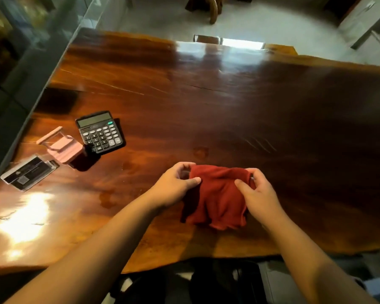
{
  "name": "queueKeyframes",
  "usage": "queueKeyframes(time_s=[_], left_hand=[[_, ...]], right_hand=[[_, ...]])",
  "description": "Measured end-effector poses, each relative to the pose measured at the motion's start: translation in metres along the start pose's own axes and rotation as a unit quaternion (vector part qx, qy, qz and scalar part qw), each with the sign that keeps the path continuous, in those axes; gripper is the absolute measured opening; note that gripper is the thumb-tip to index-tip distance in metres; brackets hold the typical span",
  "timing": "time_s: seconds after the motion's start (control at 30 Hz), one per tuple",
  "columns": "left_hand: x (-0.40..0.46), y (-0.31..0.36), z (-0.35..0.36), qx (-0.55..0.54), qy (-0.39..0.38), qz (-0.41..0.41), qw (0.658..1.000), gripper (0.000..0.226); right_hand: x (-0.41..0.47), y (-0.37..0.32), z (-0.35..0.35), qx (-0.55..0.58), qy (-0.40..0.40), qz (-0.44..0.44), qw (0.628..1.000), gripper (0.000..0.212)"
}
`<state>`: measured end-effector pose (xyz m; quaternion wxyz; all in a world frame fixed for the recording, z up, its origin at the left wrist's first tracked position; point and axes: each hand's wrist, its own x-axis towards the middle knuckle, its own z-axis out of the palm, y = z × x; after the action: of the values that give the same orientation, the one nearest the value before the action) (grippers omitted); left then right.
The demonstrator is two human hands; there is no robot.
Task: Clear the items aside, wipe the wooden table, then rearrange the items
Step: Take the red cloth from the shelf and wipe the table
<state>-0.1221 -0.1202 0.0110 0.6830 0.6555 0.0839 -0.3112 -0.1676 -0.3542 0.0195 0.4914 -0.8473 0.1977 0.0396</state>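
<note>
A folded red cloth [217, 200] lies on the glossy wooden table [228, 110] near its front edge. My left hand [176, 185] pinches the cloth's upper left corner, and my right hand [259, 191] pinches its upper right corner. At the table's left side sit a black calculator [100, 132], a small pink toy chair [63, 147] and a clear flat package with a black card inside [30, 172].
A glass wall [31, 62] runs along the table's left edge. Beyond the far edge a chair back [206, 38] shows, with tiled floor behind it. Bright glare falls on the table's near left corner. A small wet spot marks the wood left of my left wrist.
</note>
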Motion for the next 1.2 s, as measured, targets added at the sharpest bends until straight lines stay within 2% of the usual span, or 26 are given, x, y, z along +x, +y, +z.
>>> queueKeyframes(time_s=[0.07,0.13,0.2,0.27,0.33,0.43,0.57,0.67,0.77,0.93,1.2], left_hand=[[0.02,-0.01,0.001,0.133,0.05,0.013,0.99,0.05],[0.033,-0.026,-0.002,0.258,0.104,0.011,0.96,0.06],[0.034,-0.047,-0.007,0.326,0.133,0.009,0.936,0.061],[0.031,-0.067,-0.013,0.381,0.148,0.008,0.913,0.06],[0.026,-0.085,-0.016,0.425,0.159,0.014,0.891,0.059],[0.026,-0.1,-0.014,0.461,0.164,0.052,0.87,0.058],[0.041,-0.106,-0.001,0.492,0.151,0.094,0.852,0.058],[0.058,-0.105,0.011,0.521,0.107,0.125,0.838,0.058],[0.076,-0.1,0.022,0.56,0.072,0.138,0.814,0.061],[0.102,-0.093,0.035,0.603,0.055,0.135,0.785,0.064],[0.105,-0.104,0.007,0.632,0.099,0.101,0.762,0.077]], right_hand=[[0.025,0.013,0.003,-0.056,0.011,0.015,0.998,0.022],[0.045,0.029,0.01,-0.163,0.017,0.032,0.986,0.039],[0.054,0.045,0.024,-0.227,0.015,-0.001,0.974,0.047],[0.053,0.057,0.046,-0.247,-0.025,-0.065,0.966,0.047],[0.05,0.069,0.073,-0.286,-0.095,-0.087,0.949,0.062],[0.044,0.087,0.108,-0.374,-0.154,-0.08,0.911,0.077],[0.041,0.102,0.121,-0.436,-0.112,-0.117,0.885,0.083],[0.049,0.115,0.111,-0.446,-0.1,-0.146,0.877,0.08],[0.058,0.125,0.096,-0.448,-0.088,-0.15,0.877,0.077],[0.075,0.142,0.059,-0.441,-0.025,-0.088,0.893,0.076],[0.113,0.144,0.056,-0.433,0.031,-0.038,0.9,0.081]])
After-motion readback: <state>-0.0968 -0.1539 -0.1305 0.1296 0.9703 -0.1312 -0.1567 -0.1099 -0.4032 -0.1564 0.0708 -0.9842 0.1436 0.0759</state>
